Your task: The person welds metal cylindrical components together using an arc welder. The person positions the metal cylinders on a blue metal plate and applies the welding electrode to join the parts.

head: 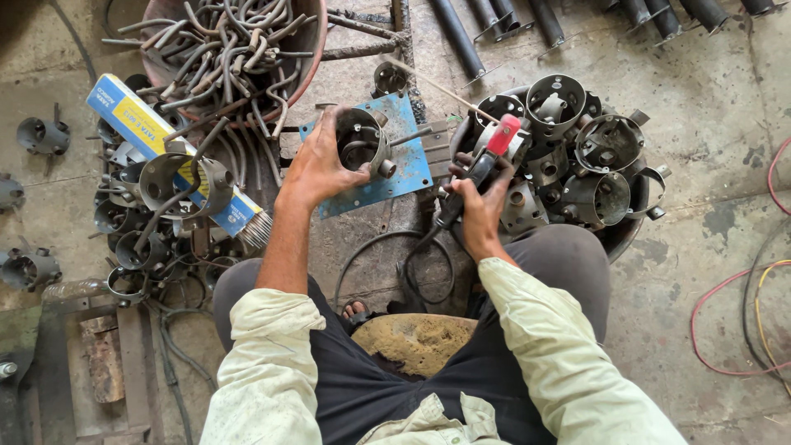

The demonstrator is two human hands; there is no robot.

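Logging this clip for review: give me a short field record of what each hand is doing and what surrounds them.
Left hand: grips a grey metal cup part on a blue plate
Right hand: holds a welding electrode holder, red-tipped
Right side: basin of cup parts
Left side: bent rods, electrode box
Floor: concrete

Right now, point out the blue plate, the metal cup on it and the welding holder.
Blue plate (409, 169): head view, bare right part.
Metal cup (360, 140): head view, dark interior; left hand (317, 169) grips it.
Welding holder (482, 165): head view, dark body; right hand (482, 210) holds it.
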